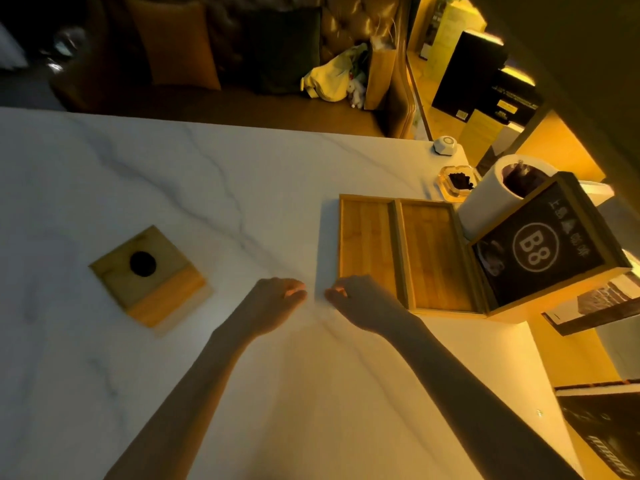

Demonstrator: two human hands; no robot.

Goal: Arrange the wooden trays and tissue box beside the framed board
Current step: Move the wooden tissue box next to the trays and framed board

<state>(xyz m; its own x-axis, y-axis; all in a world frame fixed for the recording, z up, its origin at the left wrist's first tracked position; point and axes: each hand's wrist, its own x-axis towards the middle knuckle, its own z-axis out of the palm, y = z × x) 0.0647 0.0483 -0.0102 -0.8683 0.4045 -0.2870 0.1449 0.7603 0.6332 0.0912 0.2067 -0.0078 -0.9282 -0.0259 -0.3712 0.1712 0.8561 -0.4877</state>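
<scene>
Place: a dim lounge or bar booth
Table: white marble-look top (173, 174)
Behind the table: tufted leather sofa (346, 26) with cushions
At the table's right end: framed board (540, 247) marked "B8", glass ashtray (459, 183), white call button (446, 144)

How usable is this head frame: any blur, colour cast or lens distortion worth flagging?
Head view: strong yellow-orange cast, brightest at right; dark background. The tissue box smears at its edges, both hands are soft. Wide-angle lens bends the table edge and tilts the framed board.
</scene>
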